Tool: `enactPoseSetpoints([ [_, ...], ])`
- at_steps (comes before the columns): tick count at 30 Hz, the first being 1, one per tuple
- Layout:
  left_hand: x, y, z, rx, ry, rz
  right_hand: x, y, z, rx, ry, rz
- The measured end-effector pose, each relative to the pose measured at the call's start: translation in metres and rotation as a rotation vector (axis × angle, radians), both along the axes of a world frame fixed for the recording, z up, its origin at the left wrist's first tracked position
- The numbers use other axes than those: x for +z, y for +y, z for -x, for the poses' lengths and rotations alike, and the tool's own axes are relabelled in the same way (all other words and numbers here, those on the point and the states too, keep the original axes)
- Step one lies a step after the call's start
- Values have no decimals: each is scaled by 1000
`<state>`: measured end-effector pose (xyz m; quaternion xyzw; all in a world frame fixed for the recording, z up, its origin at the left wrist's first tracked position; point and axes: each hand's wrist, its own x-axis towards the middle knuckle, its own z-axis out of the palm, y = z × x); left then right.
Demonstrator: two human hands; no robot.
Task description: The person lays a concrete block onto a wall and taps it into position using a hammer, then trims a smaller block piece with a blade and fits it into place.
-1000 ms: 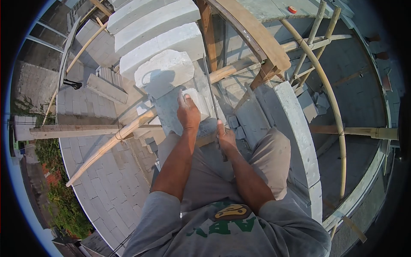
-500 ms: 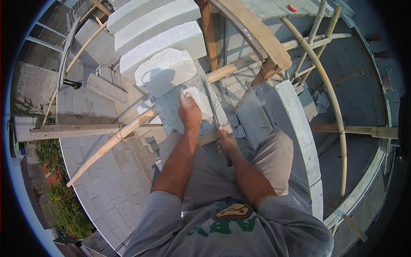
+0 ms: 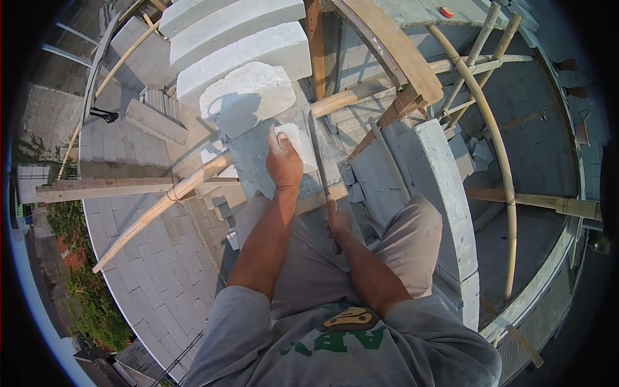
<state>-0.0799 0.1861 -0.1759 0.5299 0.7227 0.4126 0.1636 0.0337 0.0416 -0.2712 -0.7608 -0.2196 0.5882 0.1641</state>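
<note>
My left hand (image 3: 284, 164) grips a small white block (image 3: 300, 146) that lies on a grey, dusty board (image 3: 248, 164). In my right hand (image 3: 338, 226) is the handle of a long thin blade tool (image 3: 320, 158), which points away from me along the block's right side. The tool's edge is too narrow to make out. A larger rough-edged white block (image 3: 248, 97) lies just beyond, with a round shadow on it.
Long white blocks (image 3: 245, 55) stand in a row at the top. A bamboo pole (image 3: 171, 197) crosses at the left, and a curved wooden beam (image 3: 393, 48) rises right of centre. A block wall (image 3: 445, 193) runs along my right. Small offcuts lie near my right knee.
My right hand and the blade have shifted back and forth beside the block, the hand now slightly lower than at first. My left hand stays on the block. The view has shifted slightly.
</note>
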Motion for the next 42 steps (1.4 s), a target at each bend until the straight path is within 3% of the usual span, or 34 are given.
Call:
enactPoseSetpoints([
  [2, 4, 4, -1, -2, -24, 38, 32, 8, 1, -21, 27, 53],
  [5, 7, 7, -3, -8, -41, 60, 0, 7, -8, 120, -210, -65],
  [7, 8, 4, -2, 5, -32, 64, 15, 13, -8, 13, -283, -407],
  [11, -4, 2, 1, -8, 2, 1, 50, 28, -6, -100, -140, -783],
  [13, -6, 5, 1, -17, 35, -49, -15, 8, 1, 79, -232, -427],
  [15, 2, 1, 0, -9, 14, 13, -27, 2, 2, 174, -253, -229],
  [20, 6, 9, -3, -14, -21, 27, 0, 15, -14, 190, -314, -171],
  [26, 2, 1, 0, -8, -3, 9, 30, 19, -10, 58, -224, -709],
  [29, 6, 4, -2, -13, -9, 13, -5, 3, -8, 376, -361, -48],
  [37, 17, 2, -3, 3, -56, 102, -17, -5, -20, 252, -428, -38],
  [42, -1, 6, 0, 6, -5, -61, -35, -9, -31, 19, -346, -2],
])
